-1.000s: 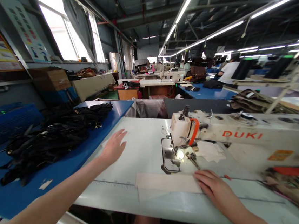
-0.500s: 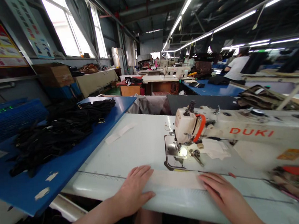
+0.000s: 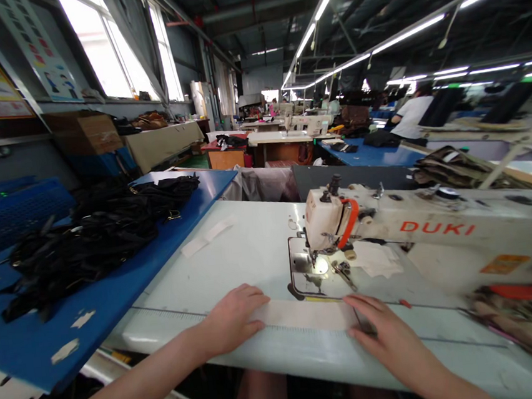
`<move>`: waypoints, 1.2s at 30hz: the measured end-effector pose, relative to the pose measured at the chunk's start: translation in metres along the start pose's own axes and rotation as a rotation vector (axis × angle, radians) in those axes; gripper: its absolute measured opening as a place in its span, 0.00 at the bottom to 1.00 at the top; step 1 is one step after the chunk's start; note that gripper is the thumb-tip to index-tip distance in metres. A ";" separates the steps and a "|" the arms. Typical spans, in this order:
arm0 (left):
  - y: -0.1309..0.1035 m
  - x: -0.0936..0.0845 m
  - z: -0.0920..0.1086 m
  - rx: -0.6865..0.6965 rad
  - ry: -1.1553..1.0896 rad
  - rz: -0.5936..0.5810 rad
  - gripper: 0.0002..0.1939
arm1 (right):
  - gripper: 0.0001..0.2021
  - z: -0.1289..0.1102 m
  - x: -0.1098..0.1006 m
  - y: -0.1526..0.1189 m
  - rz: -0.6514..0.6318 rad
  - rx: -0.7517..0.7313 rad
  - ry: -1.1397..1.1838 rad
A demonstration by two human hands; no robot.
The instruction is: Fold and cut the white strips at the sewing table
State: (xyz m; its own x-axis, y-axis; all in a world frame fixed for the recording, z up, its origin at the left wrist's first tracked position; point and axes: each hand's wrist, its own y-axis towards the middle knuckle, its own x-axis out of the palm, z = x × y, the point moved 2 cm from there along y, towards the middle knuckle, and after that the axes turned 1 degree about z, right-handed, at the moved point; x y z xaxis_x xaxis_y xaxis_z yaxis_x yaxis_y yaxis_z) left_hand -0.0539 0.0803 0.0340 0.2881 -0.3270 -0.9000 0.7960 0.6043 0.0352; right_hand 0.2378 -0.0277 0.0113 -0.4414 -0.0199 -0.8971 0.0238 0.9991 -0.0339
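A narrow white strip, perhaps paper or cloth, lies flat along the ruler markings at the table's front edge. At its left end rests my left hand, fingers stretched out and thumb apart. My right hand touches the right end, its thumb and fingers spread around the strip's edge. Just beyond the strip stands a sewing machine, its lamp lighting the needle plate. White pieces lie under the machine arm. Two pale strips are on the table's far left.
On the left, a blue table carries a heap of black straps or fabric and white scraps. Behind it is a blue crate. Dark folded fabric lies beyond the machine. A person in white is further back.
My right thumb and fingers have spread apart at the strip's right end. My left hand remains at the left end. The whole view has shifted slightly.
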 end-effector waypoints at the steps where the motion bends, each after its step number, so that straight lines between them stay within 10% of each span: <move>1: 0.000 0.000 0.000 -0.001 -0.008 0.002 0.21 | 0.23 -0.002 -0.001 0.002 -0.022 0.003 -0.001; 20: -0.046 0.000 -0.022 -0.254 -0.168 0.166 0.23 | 0.23 0.015 -0.007 -0.003 -0.039 0.019 0.029; 26: -0.069 0.010 -0.033 -0.623 -0.699 0.300 0.29 | 0.34 0.015 -0.010 -0.007 -0.049 0.320 0.406; 36: -0.051 0.027 -0.014 -0.596 -0.958 0.251 0.33 | 0.23 0.005 -0.008 -0.005 0.071 0.298 0.611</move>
State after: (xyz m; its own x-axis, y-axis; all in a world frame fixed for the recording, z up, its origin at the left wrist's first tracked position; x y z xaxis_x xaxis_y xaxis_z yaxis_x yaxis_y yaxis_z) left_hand -0.0941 0.0509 0.0013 0.8914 -0.4117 -0.1893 0.3549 0.8941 -0.2733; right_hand 0.2456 -0.0325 0.0170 -0.8547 0.1564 -0.4950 0.2783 0.9430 -0.1826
